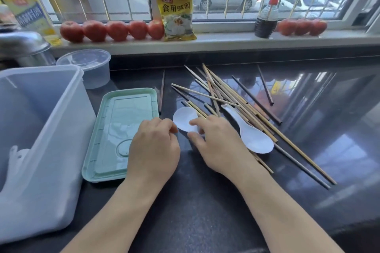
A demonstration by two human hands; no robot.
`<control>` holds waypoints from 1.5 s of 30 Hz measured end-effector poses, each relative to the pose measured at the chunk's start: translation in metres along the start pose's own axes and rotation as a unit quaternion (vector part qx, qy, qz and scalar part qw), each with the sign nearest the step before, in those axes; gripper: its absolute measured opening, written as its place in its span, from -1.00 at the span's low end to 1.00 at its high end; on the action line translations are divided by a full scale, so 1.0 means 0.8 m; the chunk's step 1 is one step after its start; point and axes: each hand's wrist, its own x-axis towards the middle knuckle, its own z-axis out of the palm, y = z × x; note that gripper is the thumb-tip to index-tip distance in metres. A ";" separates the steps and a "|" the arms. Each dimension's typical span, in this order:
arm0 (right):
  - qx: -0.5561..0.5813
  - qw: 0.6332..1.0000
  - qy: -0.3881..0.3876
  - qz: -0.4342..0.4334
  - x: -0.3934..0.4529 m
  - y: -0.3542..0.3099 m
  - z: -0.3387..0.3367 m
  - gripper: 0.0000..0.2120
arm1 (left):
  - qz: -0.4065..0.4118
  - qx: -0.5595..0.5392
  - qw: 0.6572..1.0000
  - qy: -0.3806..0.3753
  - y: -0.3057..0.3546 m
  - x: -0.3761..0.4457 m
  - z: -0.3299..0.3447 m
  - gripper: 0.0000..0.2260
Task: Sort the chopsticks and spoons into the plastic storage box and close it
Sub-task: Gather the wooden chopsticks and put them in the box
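Note:
A translucent plastic storage box (47, 129) stands open at the left, with its pale green lid (121, 121) lying flat beside it. Several wooden and dark chopsticks (228, 96) lie in a loose pile on the black counter. One white spoon (255, 137) rests on the pile. My right hand (218, 146) pinches the bowl of a second white spoon (183, 118) between index finger and thumb. My left hand (154, 148) rests over the lid's right edge, fingers loosely curled, tips close to that spoon and holding nothing.
A single dark chopstick (162, 90) lies apart by the lid. A round lidded plastic tub (90, 65) stands behind the box, a metal pot (24, 47) far left. Tomatoes (111, 30), a yellow packet (178, 14) and a spray bottle (266, 18) line the windowsill.

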 end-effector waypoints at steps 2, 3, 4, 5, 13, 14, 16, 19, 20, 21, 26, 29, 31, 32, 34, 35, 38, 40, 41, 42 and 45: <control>0.004 0.996 0.088 0.007 0.005 0.007 -0.003 -0.78 | 0.000 0.009 1.000 0.006 0.001 -0.001 -0.002 -0.72; -0.006 0.991 0.128 0.025 0.007 0.014 -0.008 -0.83 | -0.002 0.012 1.000 0.011 0.001 0.000 -0.003 -0.71; -0.018 0.987 0.152 0.050 0.009 0.023 -0.013 -0.85 | -0.006 0.014 1.000 0.015 0.000 0.000 -0.004 -0.71; -0.030 0.984 0.158 0.075 0.009 0.030 -0.018 -0.86 | -0.009 0.015 1.000 0.018 -0.002 0.001 -0.004 -0.71; -0.184 0.971 0.050 0.142 0.003 0.016 -0.015 -0.73 | -0.028 0.021 0.999 -0.004 -0.011 0.003 -0.005 -0.75; -0.193 0.969 0.062 0.142 0.003 0.016 -0.015 -0.73 | -0.025 0.014 1.000 0.000 -0.011 0.003 -0.006 -0.70; -0.191 0.968 0.072 0.145 0.001 0.018 -0.016 -0.71 | -0.026 -0.001 1.000 0.004 -0.010 0.003 -0.007 -0.66; -0.187 0.968 0.058 0.157 0.001 0.020 -0.018 -0.74 | -0.032 -0.007 0.999 0.005 -0.011 0.002 -0.008 -0.72; -0.188 0.968 0.052 0.158 0.001 0.018 -0.018 -0.75 | -0.033 -0.007 0.999 0.007 -0.011 0.003 -0.008 -0.73; -0.192 0.968 0.045 0.156 0.001 0.016 -0.019 -0.76 | -0.034 -0.007 0.999 0.006 -0.011 0.003 -0.008 -0.75; -0.216 0.965 0.029 0.143 0.001 0.005 -0.014 -0.88 | -0.031 -0.009 0.999 0.007 -0.010 0.002 -0.005 -0.81; -0.211 0.965 0.027 0.152 0.001 0.005 -0.015 -0.89 | -0.028 -0.010 1.000 0.006 -0.012 0.002 -0.003 -0.82; -0.211 0.967 0.031 0.138 0.000 0.004 -0.013 -0.95 | -0.024 -0.012 1.000 0.006 -0.011 0.002 -0.003 -0.82; -0.208 0.969 0.033 0.126 -0.001 0.003 -0.013 -0.94 | -0.022 -0.014 1.000 0.008 -0.010 0.002 -0.004 -0.82; -0.206 0.973 0.028 0.100 -0.002 -0.002 -0.013 -0.89 | -0.019 -0.019 1.000 0.016 -0.008 0.002 -0.004 -0.83; -0.209 0.973 0.023 0.096 -0.001 -0.003 -0.013 -0.85 | -0.016 -0.021 0.999 0.022 -0.007 0.002 -0.004 -0.83; -0.205 0.972 -0.002 0.114 0.000 -0.007 -0.013 -0.84 | -0.002 -0.027 0.999 0.041 -0.009 0.001 -0.002 -0.84; -0.201 0.973 0.001 0.118 -0.001 -0.008 -0.009 -0.91 | -0.001 -0.032 0.999 0.039 -0.009 0.001 -0.002 -0.84; -0.203 0.972 0.009 0.119 -0.002 -0.009 -0.008 -0.93 | -0.001 -0.033 0.999 0.036 -0.009 0.000 -0.002 -0.84; -0.209 0.971 0.018 0.118 -0.002 -0.010 -0.007 -0.92 | -0.001 -0.034 0.999 0.032 -0.009 0.001 -0.002 -0.83; -0.238 0.965 0.029 0.106 -0.001 -0.012 -0.002 -0.91 | 0.019 -0.031 0.999 0.034 -0.012 0.001 0.001 -0.79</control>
